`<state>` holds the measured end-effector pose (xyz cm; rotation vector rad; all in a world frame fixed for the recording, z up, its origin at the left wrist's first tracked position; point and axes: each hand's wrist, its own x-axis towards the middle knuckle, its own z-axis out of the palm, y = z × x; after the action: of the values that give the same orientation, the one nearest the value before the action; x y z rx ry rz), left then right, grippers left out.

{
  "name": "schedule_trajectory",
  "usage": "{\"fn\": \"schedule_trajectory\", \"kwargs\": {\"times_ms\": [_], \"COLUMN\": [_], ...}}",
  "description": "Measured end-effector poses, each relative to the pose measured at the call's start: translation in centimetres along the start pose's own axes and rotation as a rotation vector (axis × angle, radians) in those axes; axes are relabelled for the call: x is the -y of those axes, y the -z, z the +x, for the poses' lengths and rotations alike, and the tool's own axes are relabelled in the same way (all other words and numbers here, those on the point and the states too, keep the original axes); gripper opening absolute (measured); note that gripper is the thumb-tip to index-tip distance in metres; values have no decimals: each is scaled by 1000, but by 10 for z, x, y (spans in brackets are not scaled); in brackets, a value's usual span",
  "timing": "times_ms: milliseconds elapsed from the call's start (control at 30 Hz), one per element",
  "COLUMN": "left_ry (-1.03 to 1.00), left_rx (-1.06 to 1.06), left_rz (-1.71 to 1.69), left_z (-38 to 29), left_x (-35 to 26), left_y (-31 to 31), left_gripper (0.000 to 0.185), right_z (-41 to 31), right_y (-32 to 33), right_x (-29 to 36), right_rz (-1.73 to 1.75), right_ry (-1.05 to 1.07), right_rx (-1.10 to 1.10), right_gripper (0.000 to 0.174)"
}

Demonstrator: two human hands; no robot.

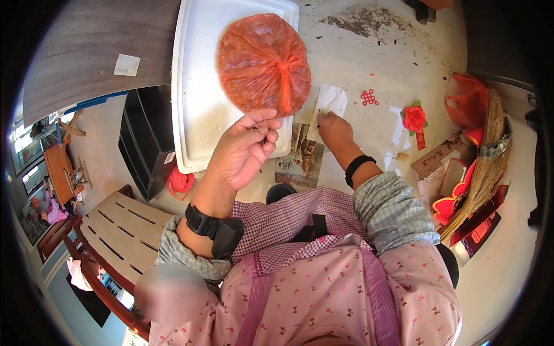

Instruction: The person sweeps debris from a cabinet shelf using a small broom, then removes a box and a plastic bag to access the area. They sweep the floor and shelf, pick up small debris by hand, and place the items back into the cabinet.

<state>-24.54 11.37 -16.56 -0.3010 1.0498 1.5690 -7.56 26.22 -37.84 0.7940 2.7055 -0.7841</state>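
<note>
My left hand [251, 149] is raised at the near edge of an orange-red plastic bag [255, 56], fingers curled towards the thumb. A small dark spot shows between the fingers; whether it is something held cannot be told. The bag is full, knotted at the top, and rests on a white tray [197, 86]. My right hand [336, 132] reaches down to a white paper or cloth [331, 99], its fingers bent in at the near part. A tiny dark piece shows beside these fingertips. A printed picture sheet [298, 158] lies between the two hands, partly under the white piece.
Dark loose debris [363, 21] is scattered at the far side. A red knot ornament [369, 97] and a red fabric flower [414, 119] lie to the right. Beyond them are a straw broom [484, 160] and boxes [441, 155]. A slatted wooden bench [125, 229] stands left.
</note>
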Motion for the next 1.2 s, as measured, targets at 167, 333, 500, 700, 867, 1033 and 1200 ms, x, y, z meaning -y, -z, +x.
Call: {"fn": "schedule_trajectory", "kwargs": {"times_ms": [167, 333, 500, 700, 867, 1033, 1200], "left_ry": [-5, 19, 32, 44, 34, 25, 30], "left_rx": [-22, 4, -59, -55, -65, -66, -47], "left_rz": [-6, -18, 16, 23, 26, 24, 2], "left_z": [1, 3, 6, 12, 9, 7, 8], "left_x": [0, -4, -5, -6, -7, -8, -9], "left_y": [2, 4, 2, 2, 4, 5, 5], "left_gripper": [29, 25, 23, 24, 23, 23, 24], "right_z": [17, 43, 52, 46, 50, 50, 51], "right_y": [8, -4, -10, -26, -46, -46, -37], "right_x": [12, 24, 29, 30, 32, 35, 38], "right_rz": [81, -24, -129, -77, 133, 227, 234], "right_ry": [72, 469, 426, 320, 140, 50, -44], "right_rx": [-193, -212, -146, -169, -288, -211, -112], "right_gripper": [15, 17, 19, 22, 21, 20, 19]}}
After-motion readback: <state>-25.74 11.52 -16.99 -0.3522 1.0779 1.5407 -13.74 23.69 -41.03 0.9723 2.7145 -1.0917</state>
